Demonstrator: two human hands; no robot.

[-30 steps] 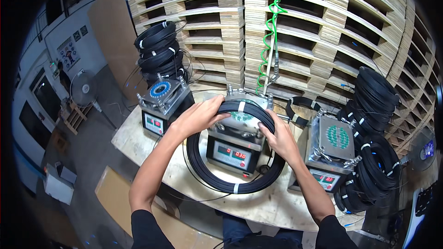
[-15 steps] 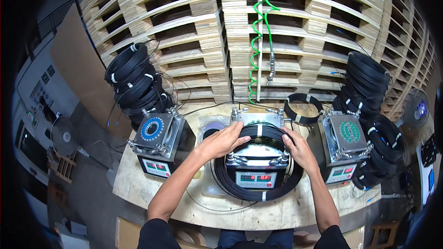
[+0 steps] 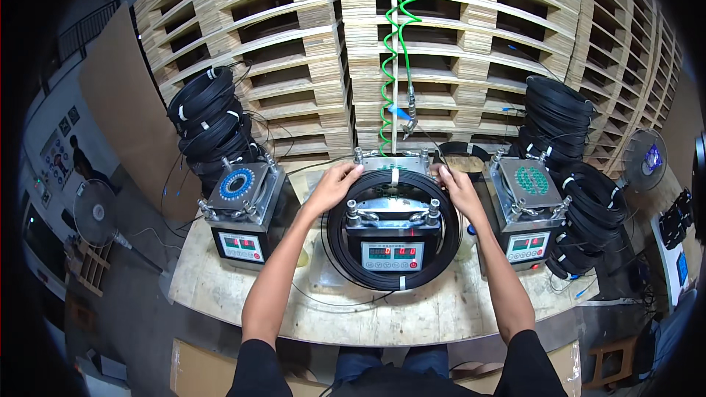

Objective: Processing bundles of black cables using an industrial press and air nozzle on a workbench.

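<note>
A coil of black cable [image 3: 334,231], bound with white ties, hangs round the front of the middle metal machine [image 3: 392,213], whose display panel shows through the ring. At the coil's upper left is my left hand [image 3: 337,187], its fingers curled together against the cable. My right hand [image 3: 457,190] is at the upper right, with fingertips pinched on a thin black cable strand. That strand slants up and left toward a blurred blue tip [image 3: 399,112]. The coil partly covers the machine's top plate.
Similar machines stand left [image 3: 239,191] and right [image 3: 526,191] on the wooden table [image 3: 220,287]. Black cable coils are piled at left [image 3: 209,114] and right [image 3: 559,114]. A green spiral air hose [image 3: 390,51] hangs before stacked wooden pallets [image 3: 257,51].
The coil's top has shifted, and its ring now frames the middle machine's front. My hands have moved apart to its upper sides. A blue tip now shows near the hose. The view has shifted.
</note>
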